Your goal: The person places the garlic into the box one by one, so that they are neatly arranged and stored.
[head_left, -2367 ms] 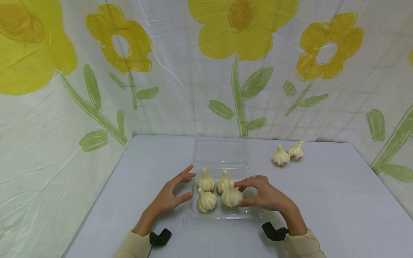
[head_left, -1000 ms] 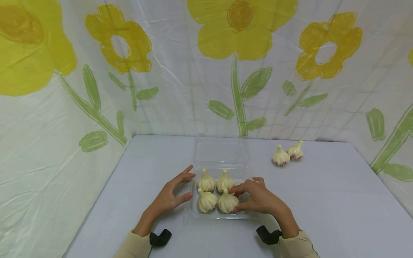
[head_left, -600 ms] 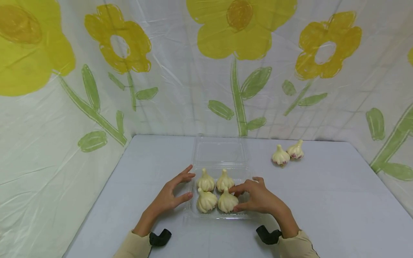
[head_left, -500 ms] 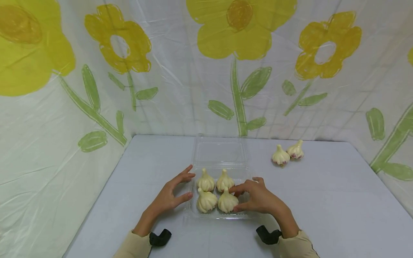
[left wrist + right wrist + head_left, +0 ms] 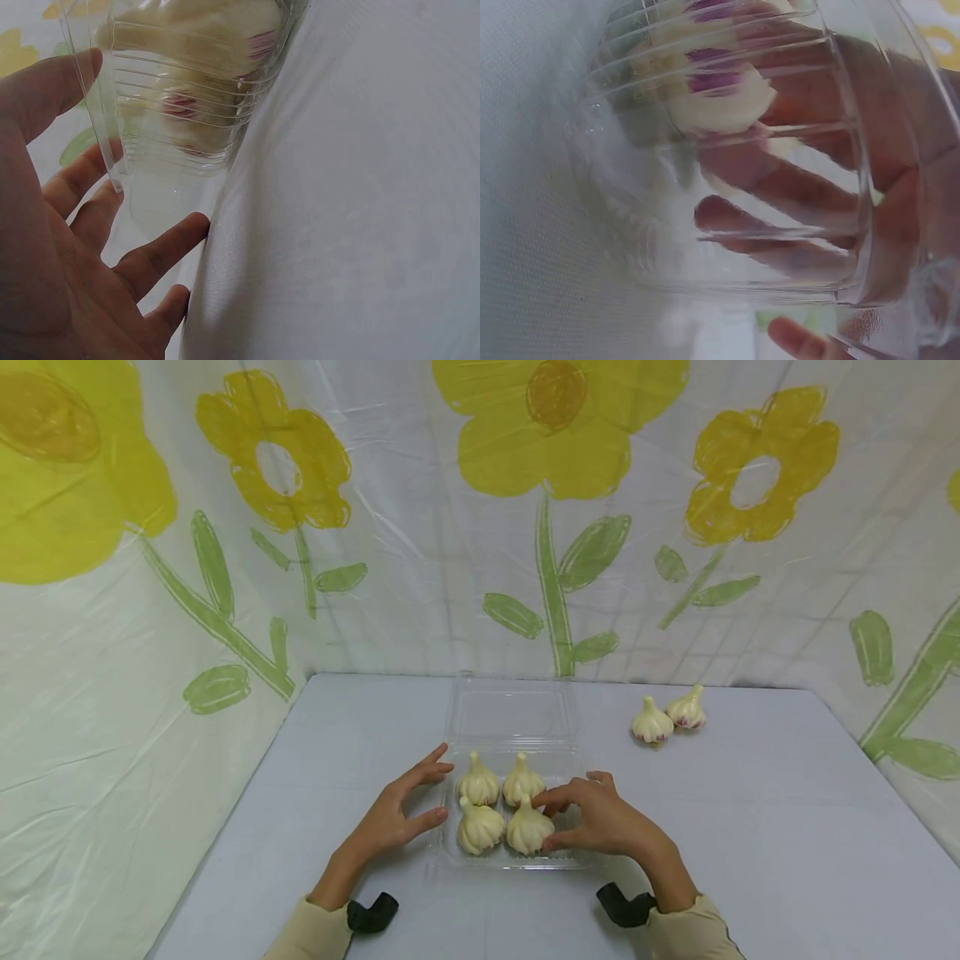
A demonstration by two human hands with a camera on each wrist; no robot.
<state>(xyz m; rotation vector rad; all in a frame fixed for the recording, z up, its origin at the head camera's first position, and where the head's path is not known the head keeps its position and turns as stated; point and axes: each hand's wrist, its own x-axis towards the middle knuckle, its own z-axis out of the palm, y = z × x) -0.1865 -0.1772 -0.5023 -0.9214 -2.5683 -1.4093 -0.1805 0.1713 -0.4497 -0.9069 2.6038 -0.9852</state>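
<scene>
Just lowered a garlic (image 5: 530, 830) into the clear box (image 5: 517, 866) at the frame's lower centre, making four inside; still pinching it in the right hand (image 5: 603, 818), with the left hand (image 5: 399, 806) spread wide at the left edge; leaving two bulbs (image 5: 652, 725) outside, right of centre

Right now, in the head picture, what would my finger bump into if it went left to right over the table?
Left grip → front-left garlic → front-right garlic → right grip → nearer loose garlic → farther loose garlic.
</scene>
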